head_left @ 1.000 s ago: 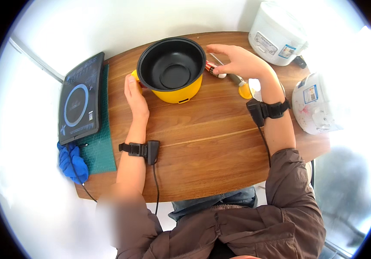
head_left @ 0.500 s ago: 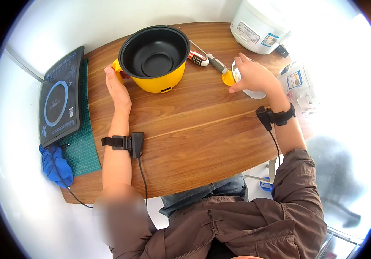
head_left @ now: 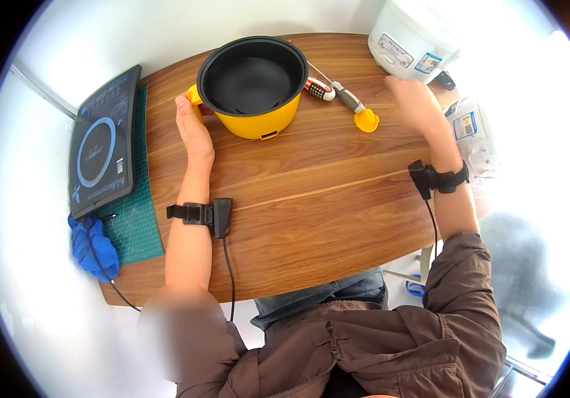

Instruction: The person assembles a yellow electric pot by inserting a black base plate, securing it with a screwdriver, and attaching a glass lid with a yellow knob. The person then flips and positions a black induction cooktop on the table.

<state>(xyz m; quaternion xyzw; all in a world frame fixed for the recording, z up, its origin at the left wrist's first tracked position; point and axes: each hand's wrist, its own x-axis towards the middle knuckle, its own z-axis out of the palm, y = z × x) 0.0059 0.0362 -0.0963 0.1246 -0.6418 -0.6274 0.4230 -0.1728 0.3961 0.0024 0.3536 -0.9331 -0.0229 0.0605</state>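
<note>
My left hand [head_left: 194,129] is closed on the side handle of a yellow electric pot [head_left: 258,125] with a black interior. The pot stands upright towards the far side of the wooden table. To its right, my right hand [head_left: 419,106] is smeared by motion, and I cannot see whether it holds anything. Left of that hand lies a small yellow round piece [head_left: 366,120] at the end of a grey-handled tool [head_left: 347,97] with a thin metal shaft. A red and white handle [head_left: 320,89] with a dark dotted patch lies between the tool and the pot.
A white rice cooker [head_left: 409,43] stands at the far right, with another white appliance [head_left: 474,136] nearer. On the left, a black induction cooker [head_left: 102,149] leans over a green cutting mat [head_left: 140,229]. A blue cloth [head_left: 96,249] lies by the near left edge of the wooden table [head_left: 285,219].
My right hand has moved right, off the yellow piece. A white, ring-edged thing under it no longer shows. The inner base ring of the pot looks less distinct. The view has shifted slightly.
</note>
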